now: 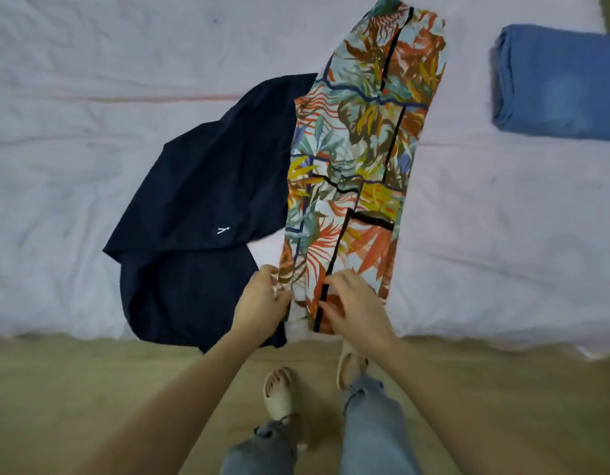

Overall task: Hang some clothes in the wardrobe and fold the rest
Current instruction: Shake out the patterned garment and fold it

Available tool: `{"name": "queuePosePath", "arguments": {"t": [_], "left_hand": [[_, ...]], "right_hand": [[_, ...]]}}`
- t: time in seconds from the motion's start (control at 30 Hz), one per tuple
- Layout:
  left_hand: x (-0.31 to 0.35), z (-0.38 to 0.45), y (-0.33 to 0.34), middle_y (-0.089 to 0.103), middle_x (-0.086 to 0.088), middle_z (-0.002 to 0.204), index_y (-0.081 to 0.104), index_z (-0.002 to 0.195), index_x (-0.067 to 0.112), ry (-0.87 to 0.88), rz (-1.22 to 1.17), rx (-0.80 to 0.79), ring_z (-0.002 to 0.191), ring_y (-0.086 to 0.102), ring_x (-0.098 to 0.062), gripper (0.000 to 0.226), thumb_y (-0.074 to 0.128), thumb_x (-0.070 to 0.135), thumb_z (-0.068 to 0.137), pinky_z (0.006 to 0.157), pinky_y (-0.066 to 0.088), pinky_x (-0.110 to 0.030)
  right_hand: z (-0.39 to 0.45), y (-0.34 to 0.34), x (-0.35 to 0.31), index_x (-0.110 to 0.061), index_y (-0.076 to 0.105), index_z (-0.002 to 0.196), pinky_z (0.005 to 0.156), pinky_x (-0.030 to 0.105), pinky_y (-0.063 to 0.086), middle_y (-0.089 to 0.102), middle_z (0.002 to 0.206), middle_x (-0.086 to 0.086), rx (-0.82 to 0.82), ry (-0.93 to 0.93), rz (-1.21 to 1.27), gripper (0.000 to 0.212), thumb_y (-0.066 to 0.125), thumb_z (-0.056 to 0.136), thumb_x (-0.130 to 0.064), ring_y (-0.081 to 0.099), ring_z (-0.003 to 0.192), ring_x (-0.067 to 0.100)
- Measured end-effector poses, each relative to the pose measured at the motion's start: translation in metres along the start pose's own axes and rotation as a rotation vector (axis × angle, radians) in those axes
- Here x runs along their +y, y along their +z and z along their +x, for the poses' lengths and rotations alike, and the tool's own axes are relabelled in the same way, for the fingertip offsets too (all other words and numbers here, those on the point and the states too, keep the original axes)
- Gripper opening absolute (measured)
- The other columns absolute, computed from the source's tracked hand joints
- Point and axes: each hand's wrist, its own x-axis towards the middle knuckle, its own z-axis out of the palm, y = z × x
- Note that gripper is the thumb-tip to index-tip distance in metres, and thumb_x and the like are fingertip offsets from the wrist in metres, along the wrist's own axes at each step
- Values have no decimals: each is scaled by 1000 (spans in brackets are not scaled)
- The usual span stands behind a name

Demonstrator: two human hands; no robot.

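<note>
A long garment with an orange, yellow and teal leaf print (358, 149) lies folded lengthwise on the bed, running from the near edge toward the far side. My left hand (262, 299) pinches its near left corner. My right hand (351, 303) grips the near end beside a black stripe. A dark navy garment (200, 214) with a small white logo lies spread out to the left, its lower part hanging over the bed edge. The printed garment overlaps its right side.
A folded blue denim piece (553, 80) sits at the far right of the bed. The pale pink sheet (91, 114) covers the bed. Wooden floor (91, 389) and my sandalled feet are below the bed edge.
</note>
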Motion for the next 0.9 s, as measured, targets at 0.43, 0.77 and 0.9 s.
{"name": "queuePosePath", "arguments": {"t": [0.43, 0.77, 0.9], "left_hand": [[-33, -23, 25, 64, -4, 83, 61, 90, 10, -24, -508, 100, 81, 64, -20, 14, 72, 14, 82, 76, 54, -29], [-14, -37, 29, 62, -13, 95, 56, 93, 19, -39, -598, 79, 79, 68, -25, 18, 67, 6, 87, 67, 60, -30], [-26, -40, 29, 63, -11, 91, 59, 100, 17, -72, -542, 143, 83, 69, -27, 21, 69, 7, 85, 79, 58, -45]], "right_hand": [[-17, 25, 18, -12, 56, 88, 78, 19, 47, 62, 86, 2, 394, 739, 831, 24, 43, 89, 9, 59, 83, 15], [-32, 19, 21, -18, 63, 83, 81, 23, 52, 67, 91, 5, 377, 795, 883, 27, 51, 90, 5, 63, 88, 16], [-42, 10, 27, -16, 65, 80, 69, 15, 50, 67, 81, 3, 272, 680, 763, 19, 66, 83, 2, 62, 79, 14]]}}
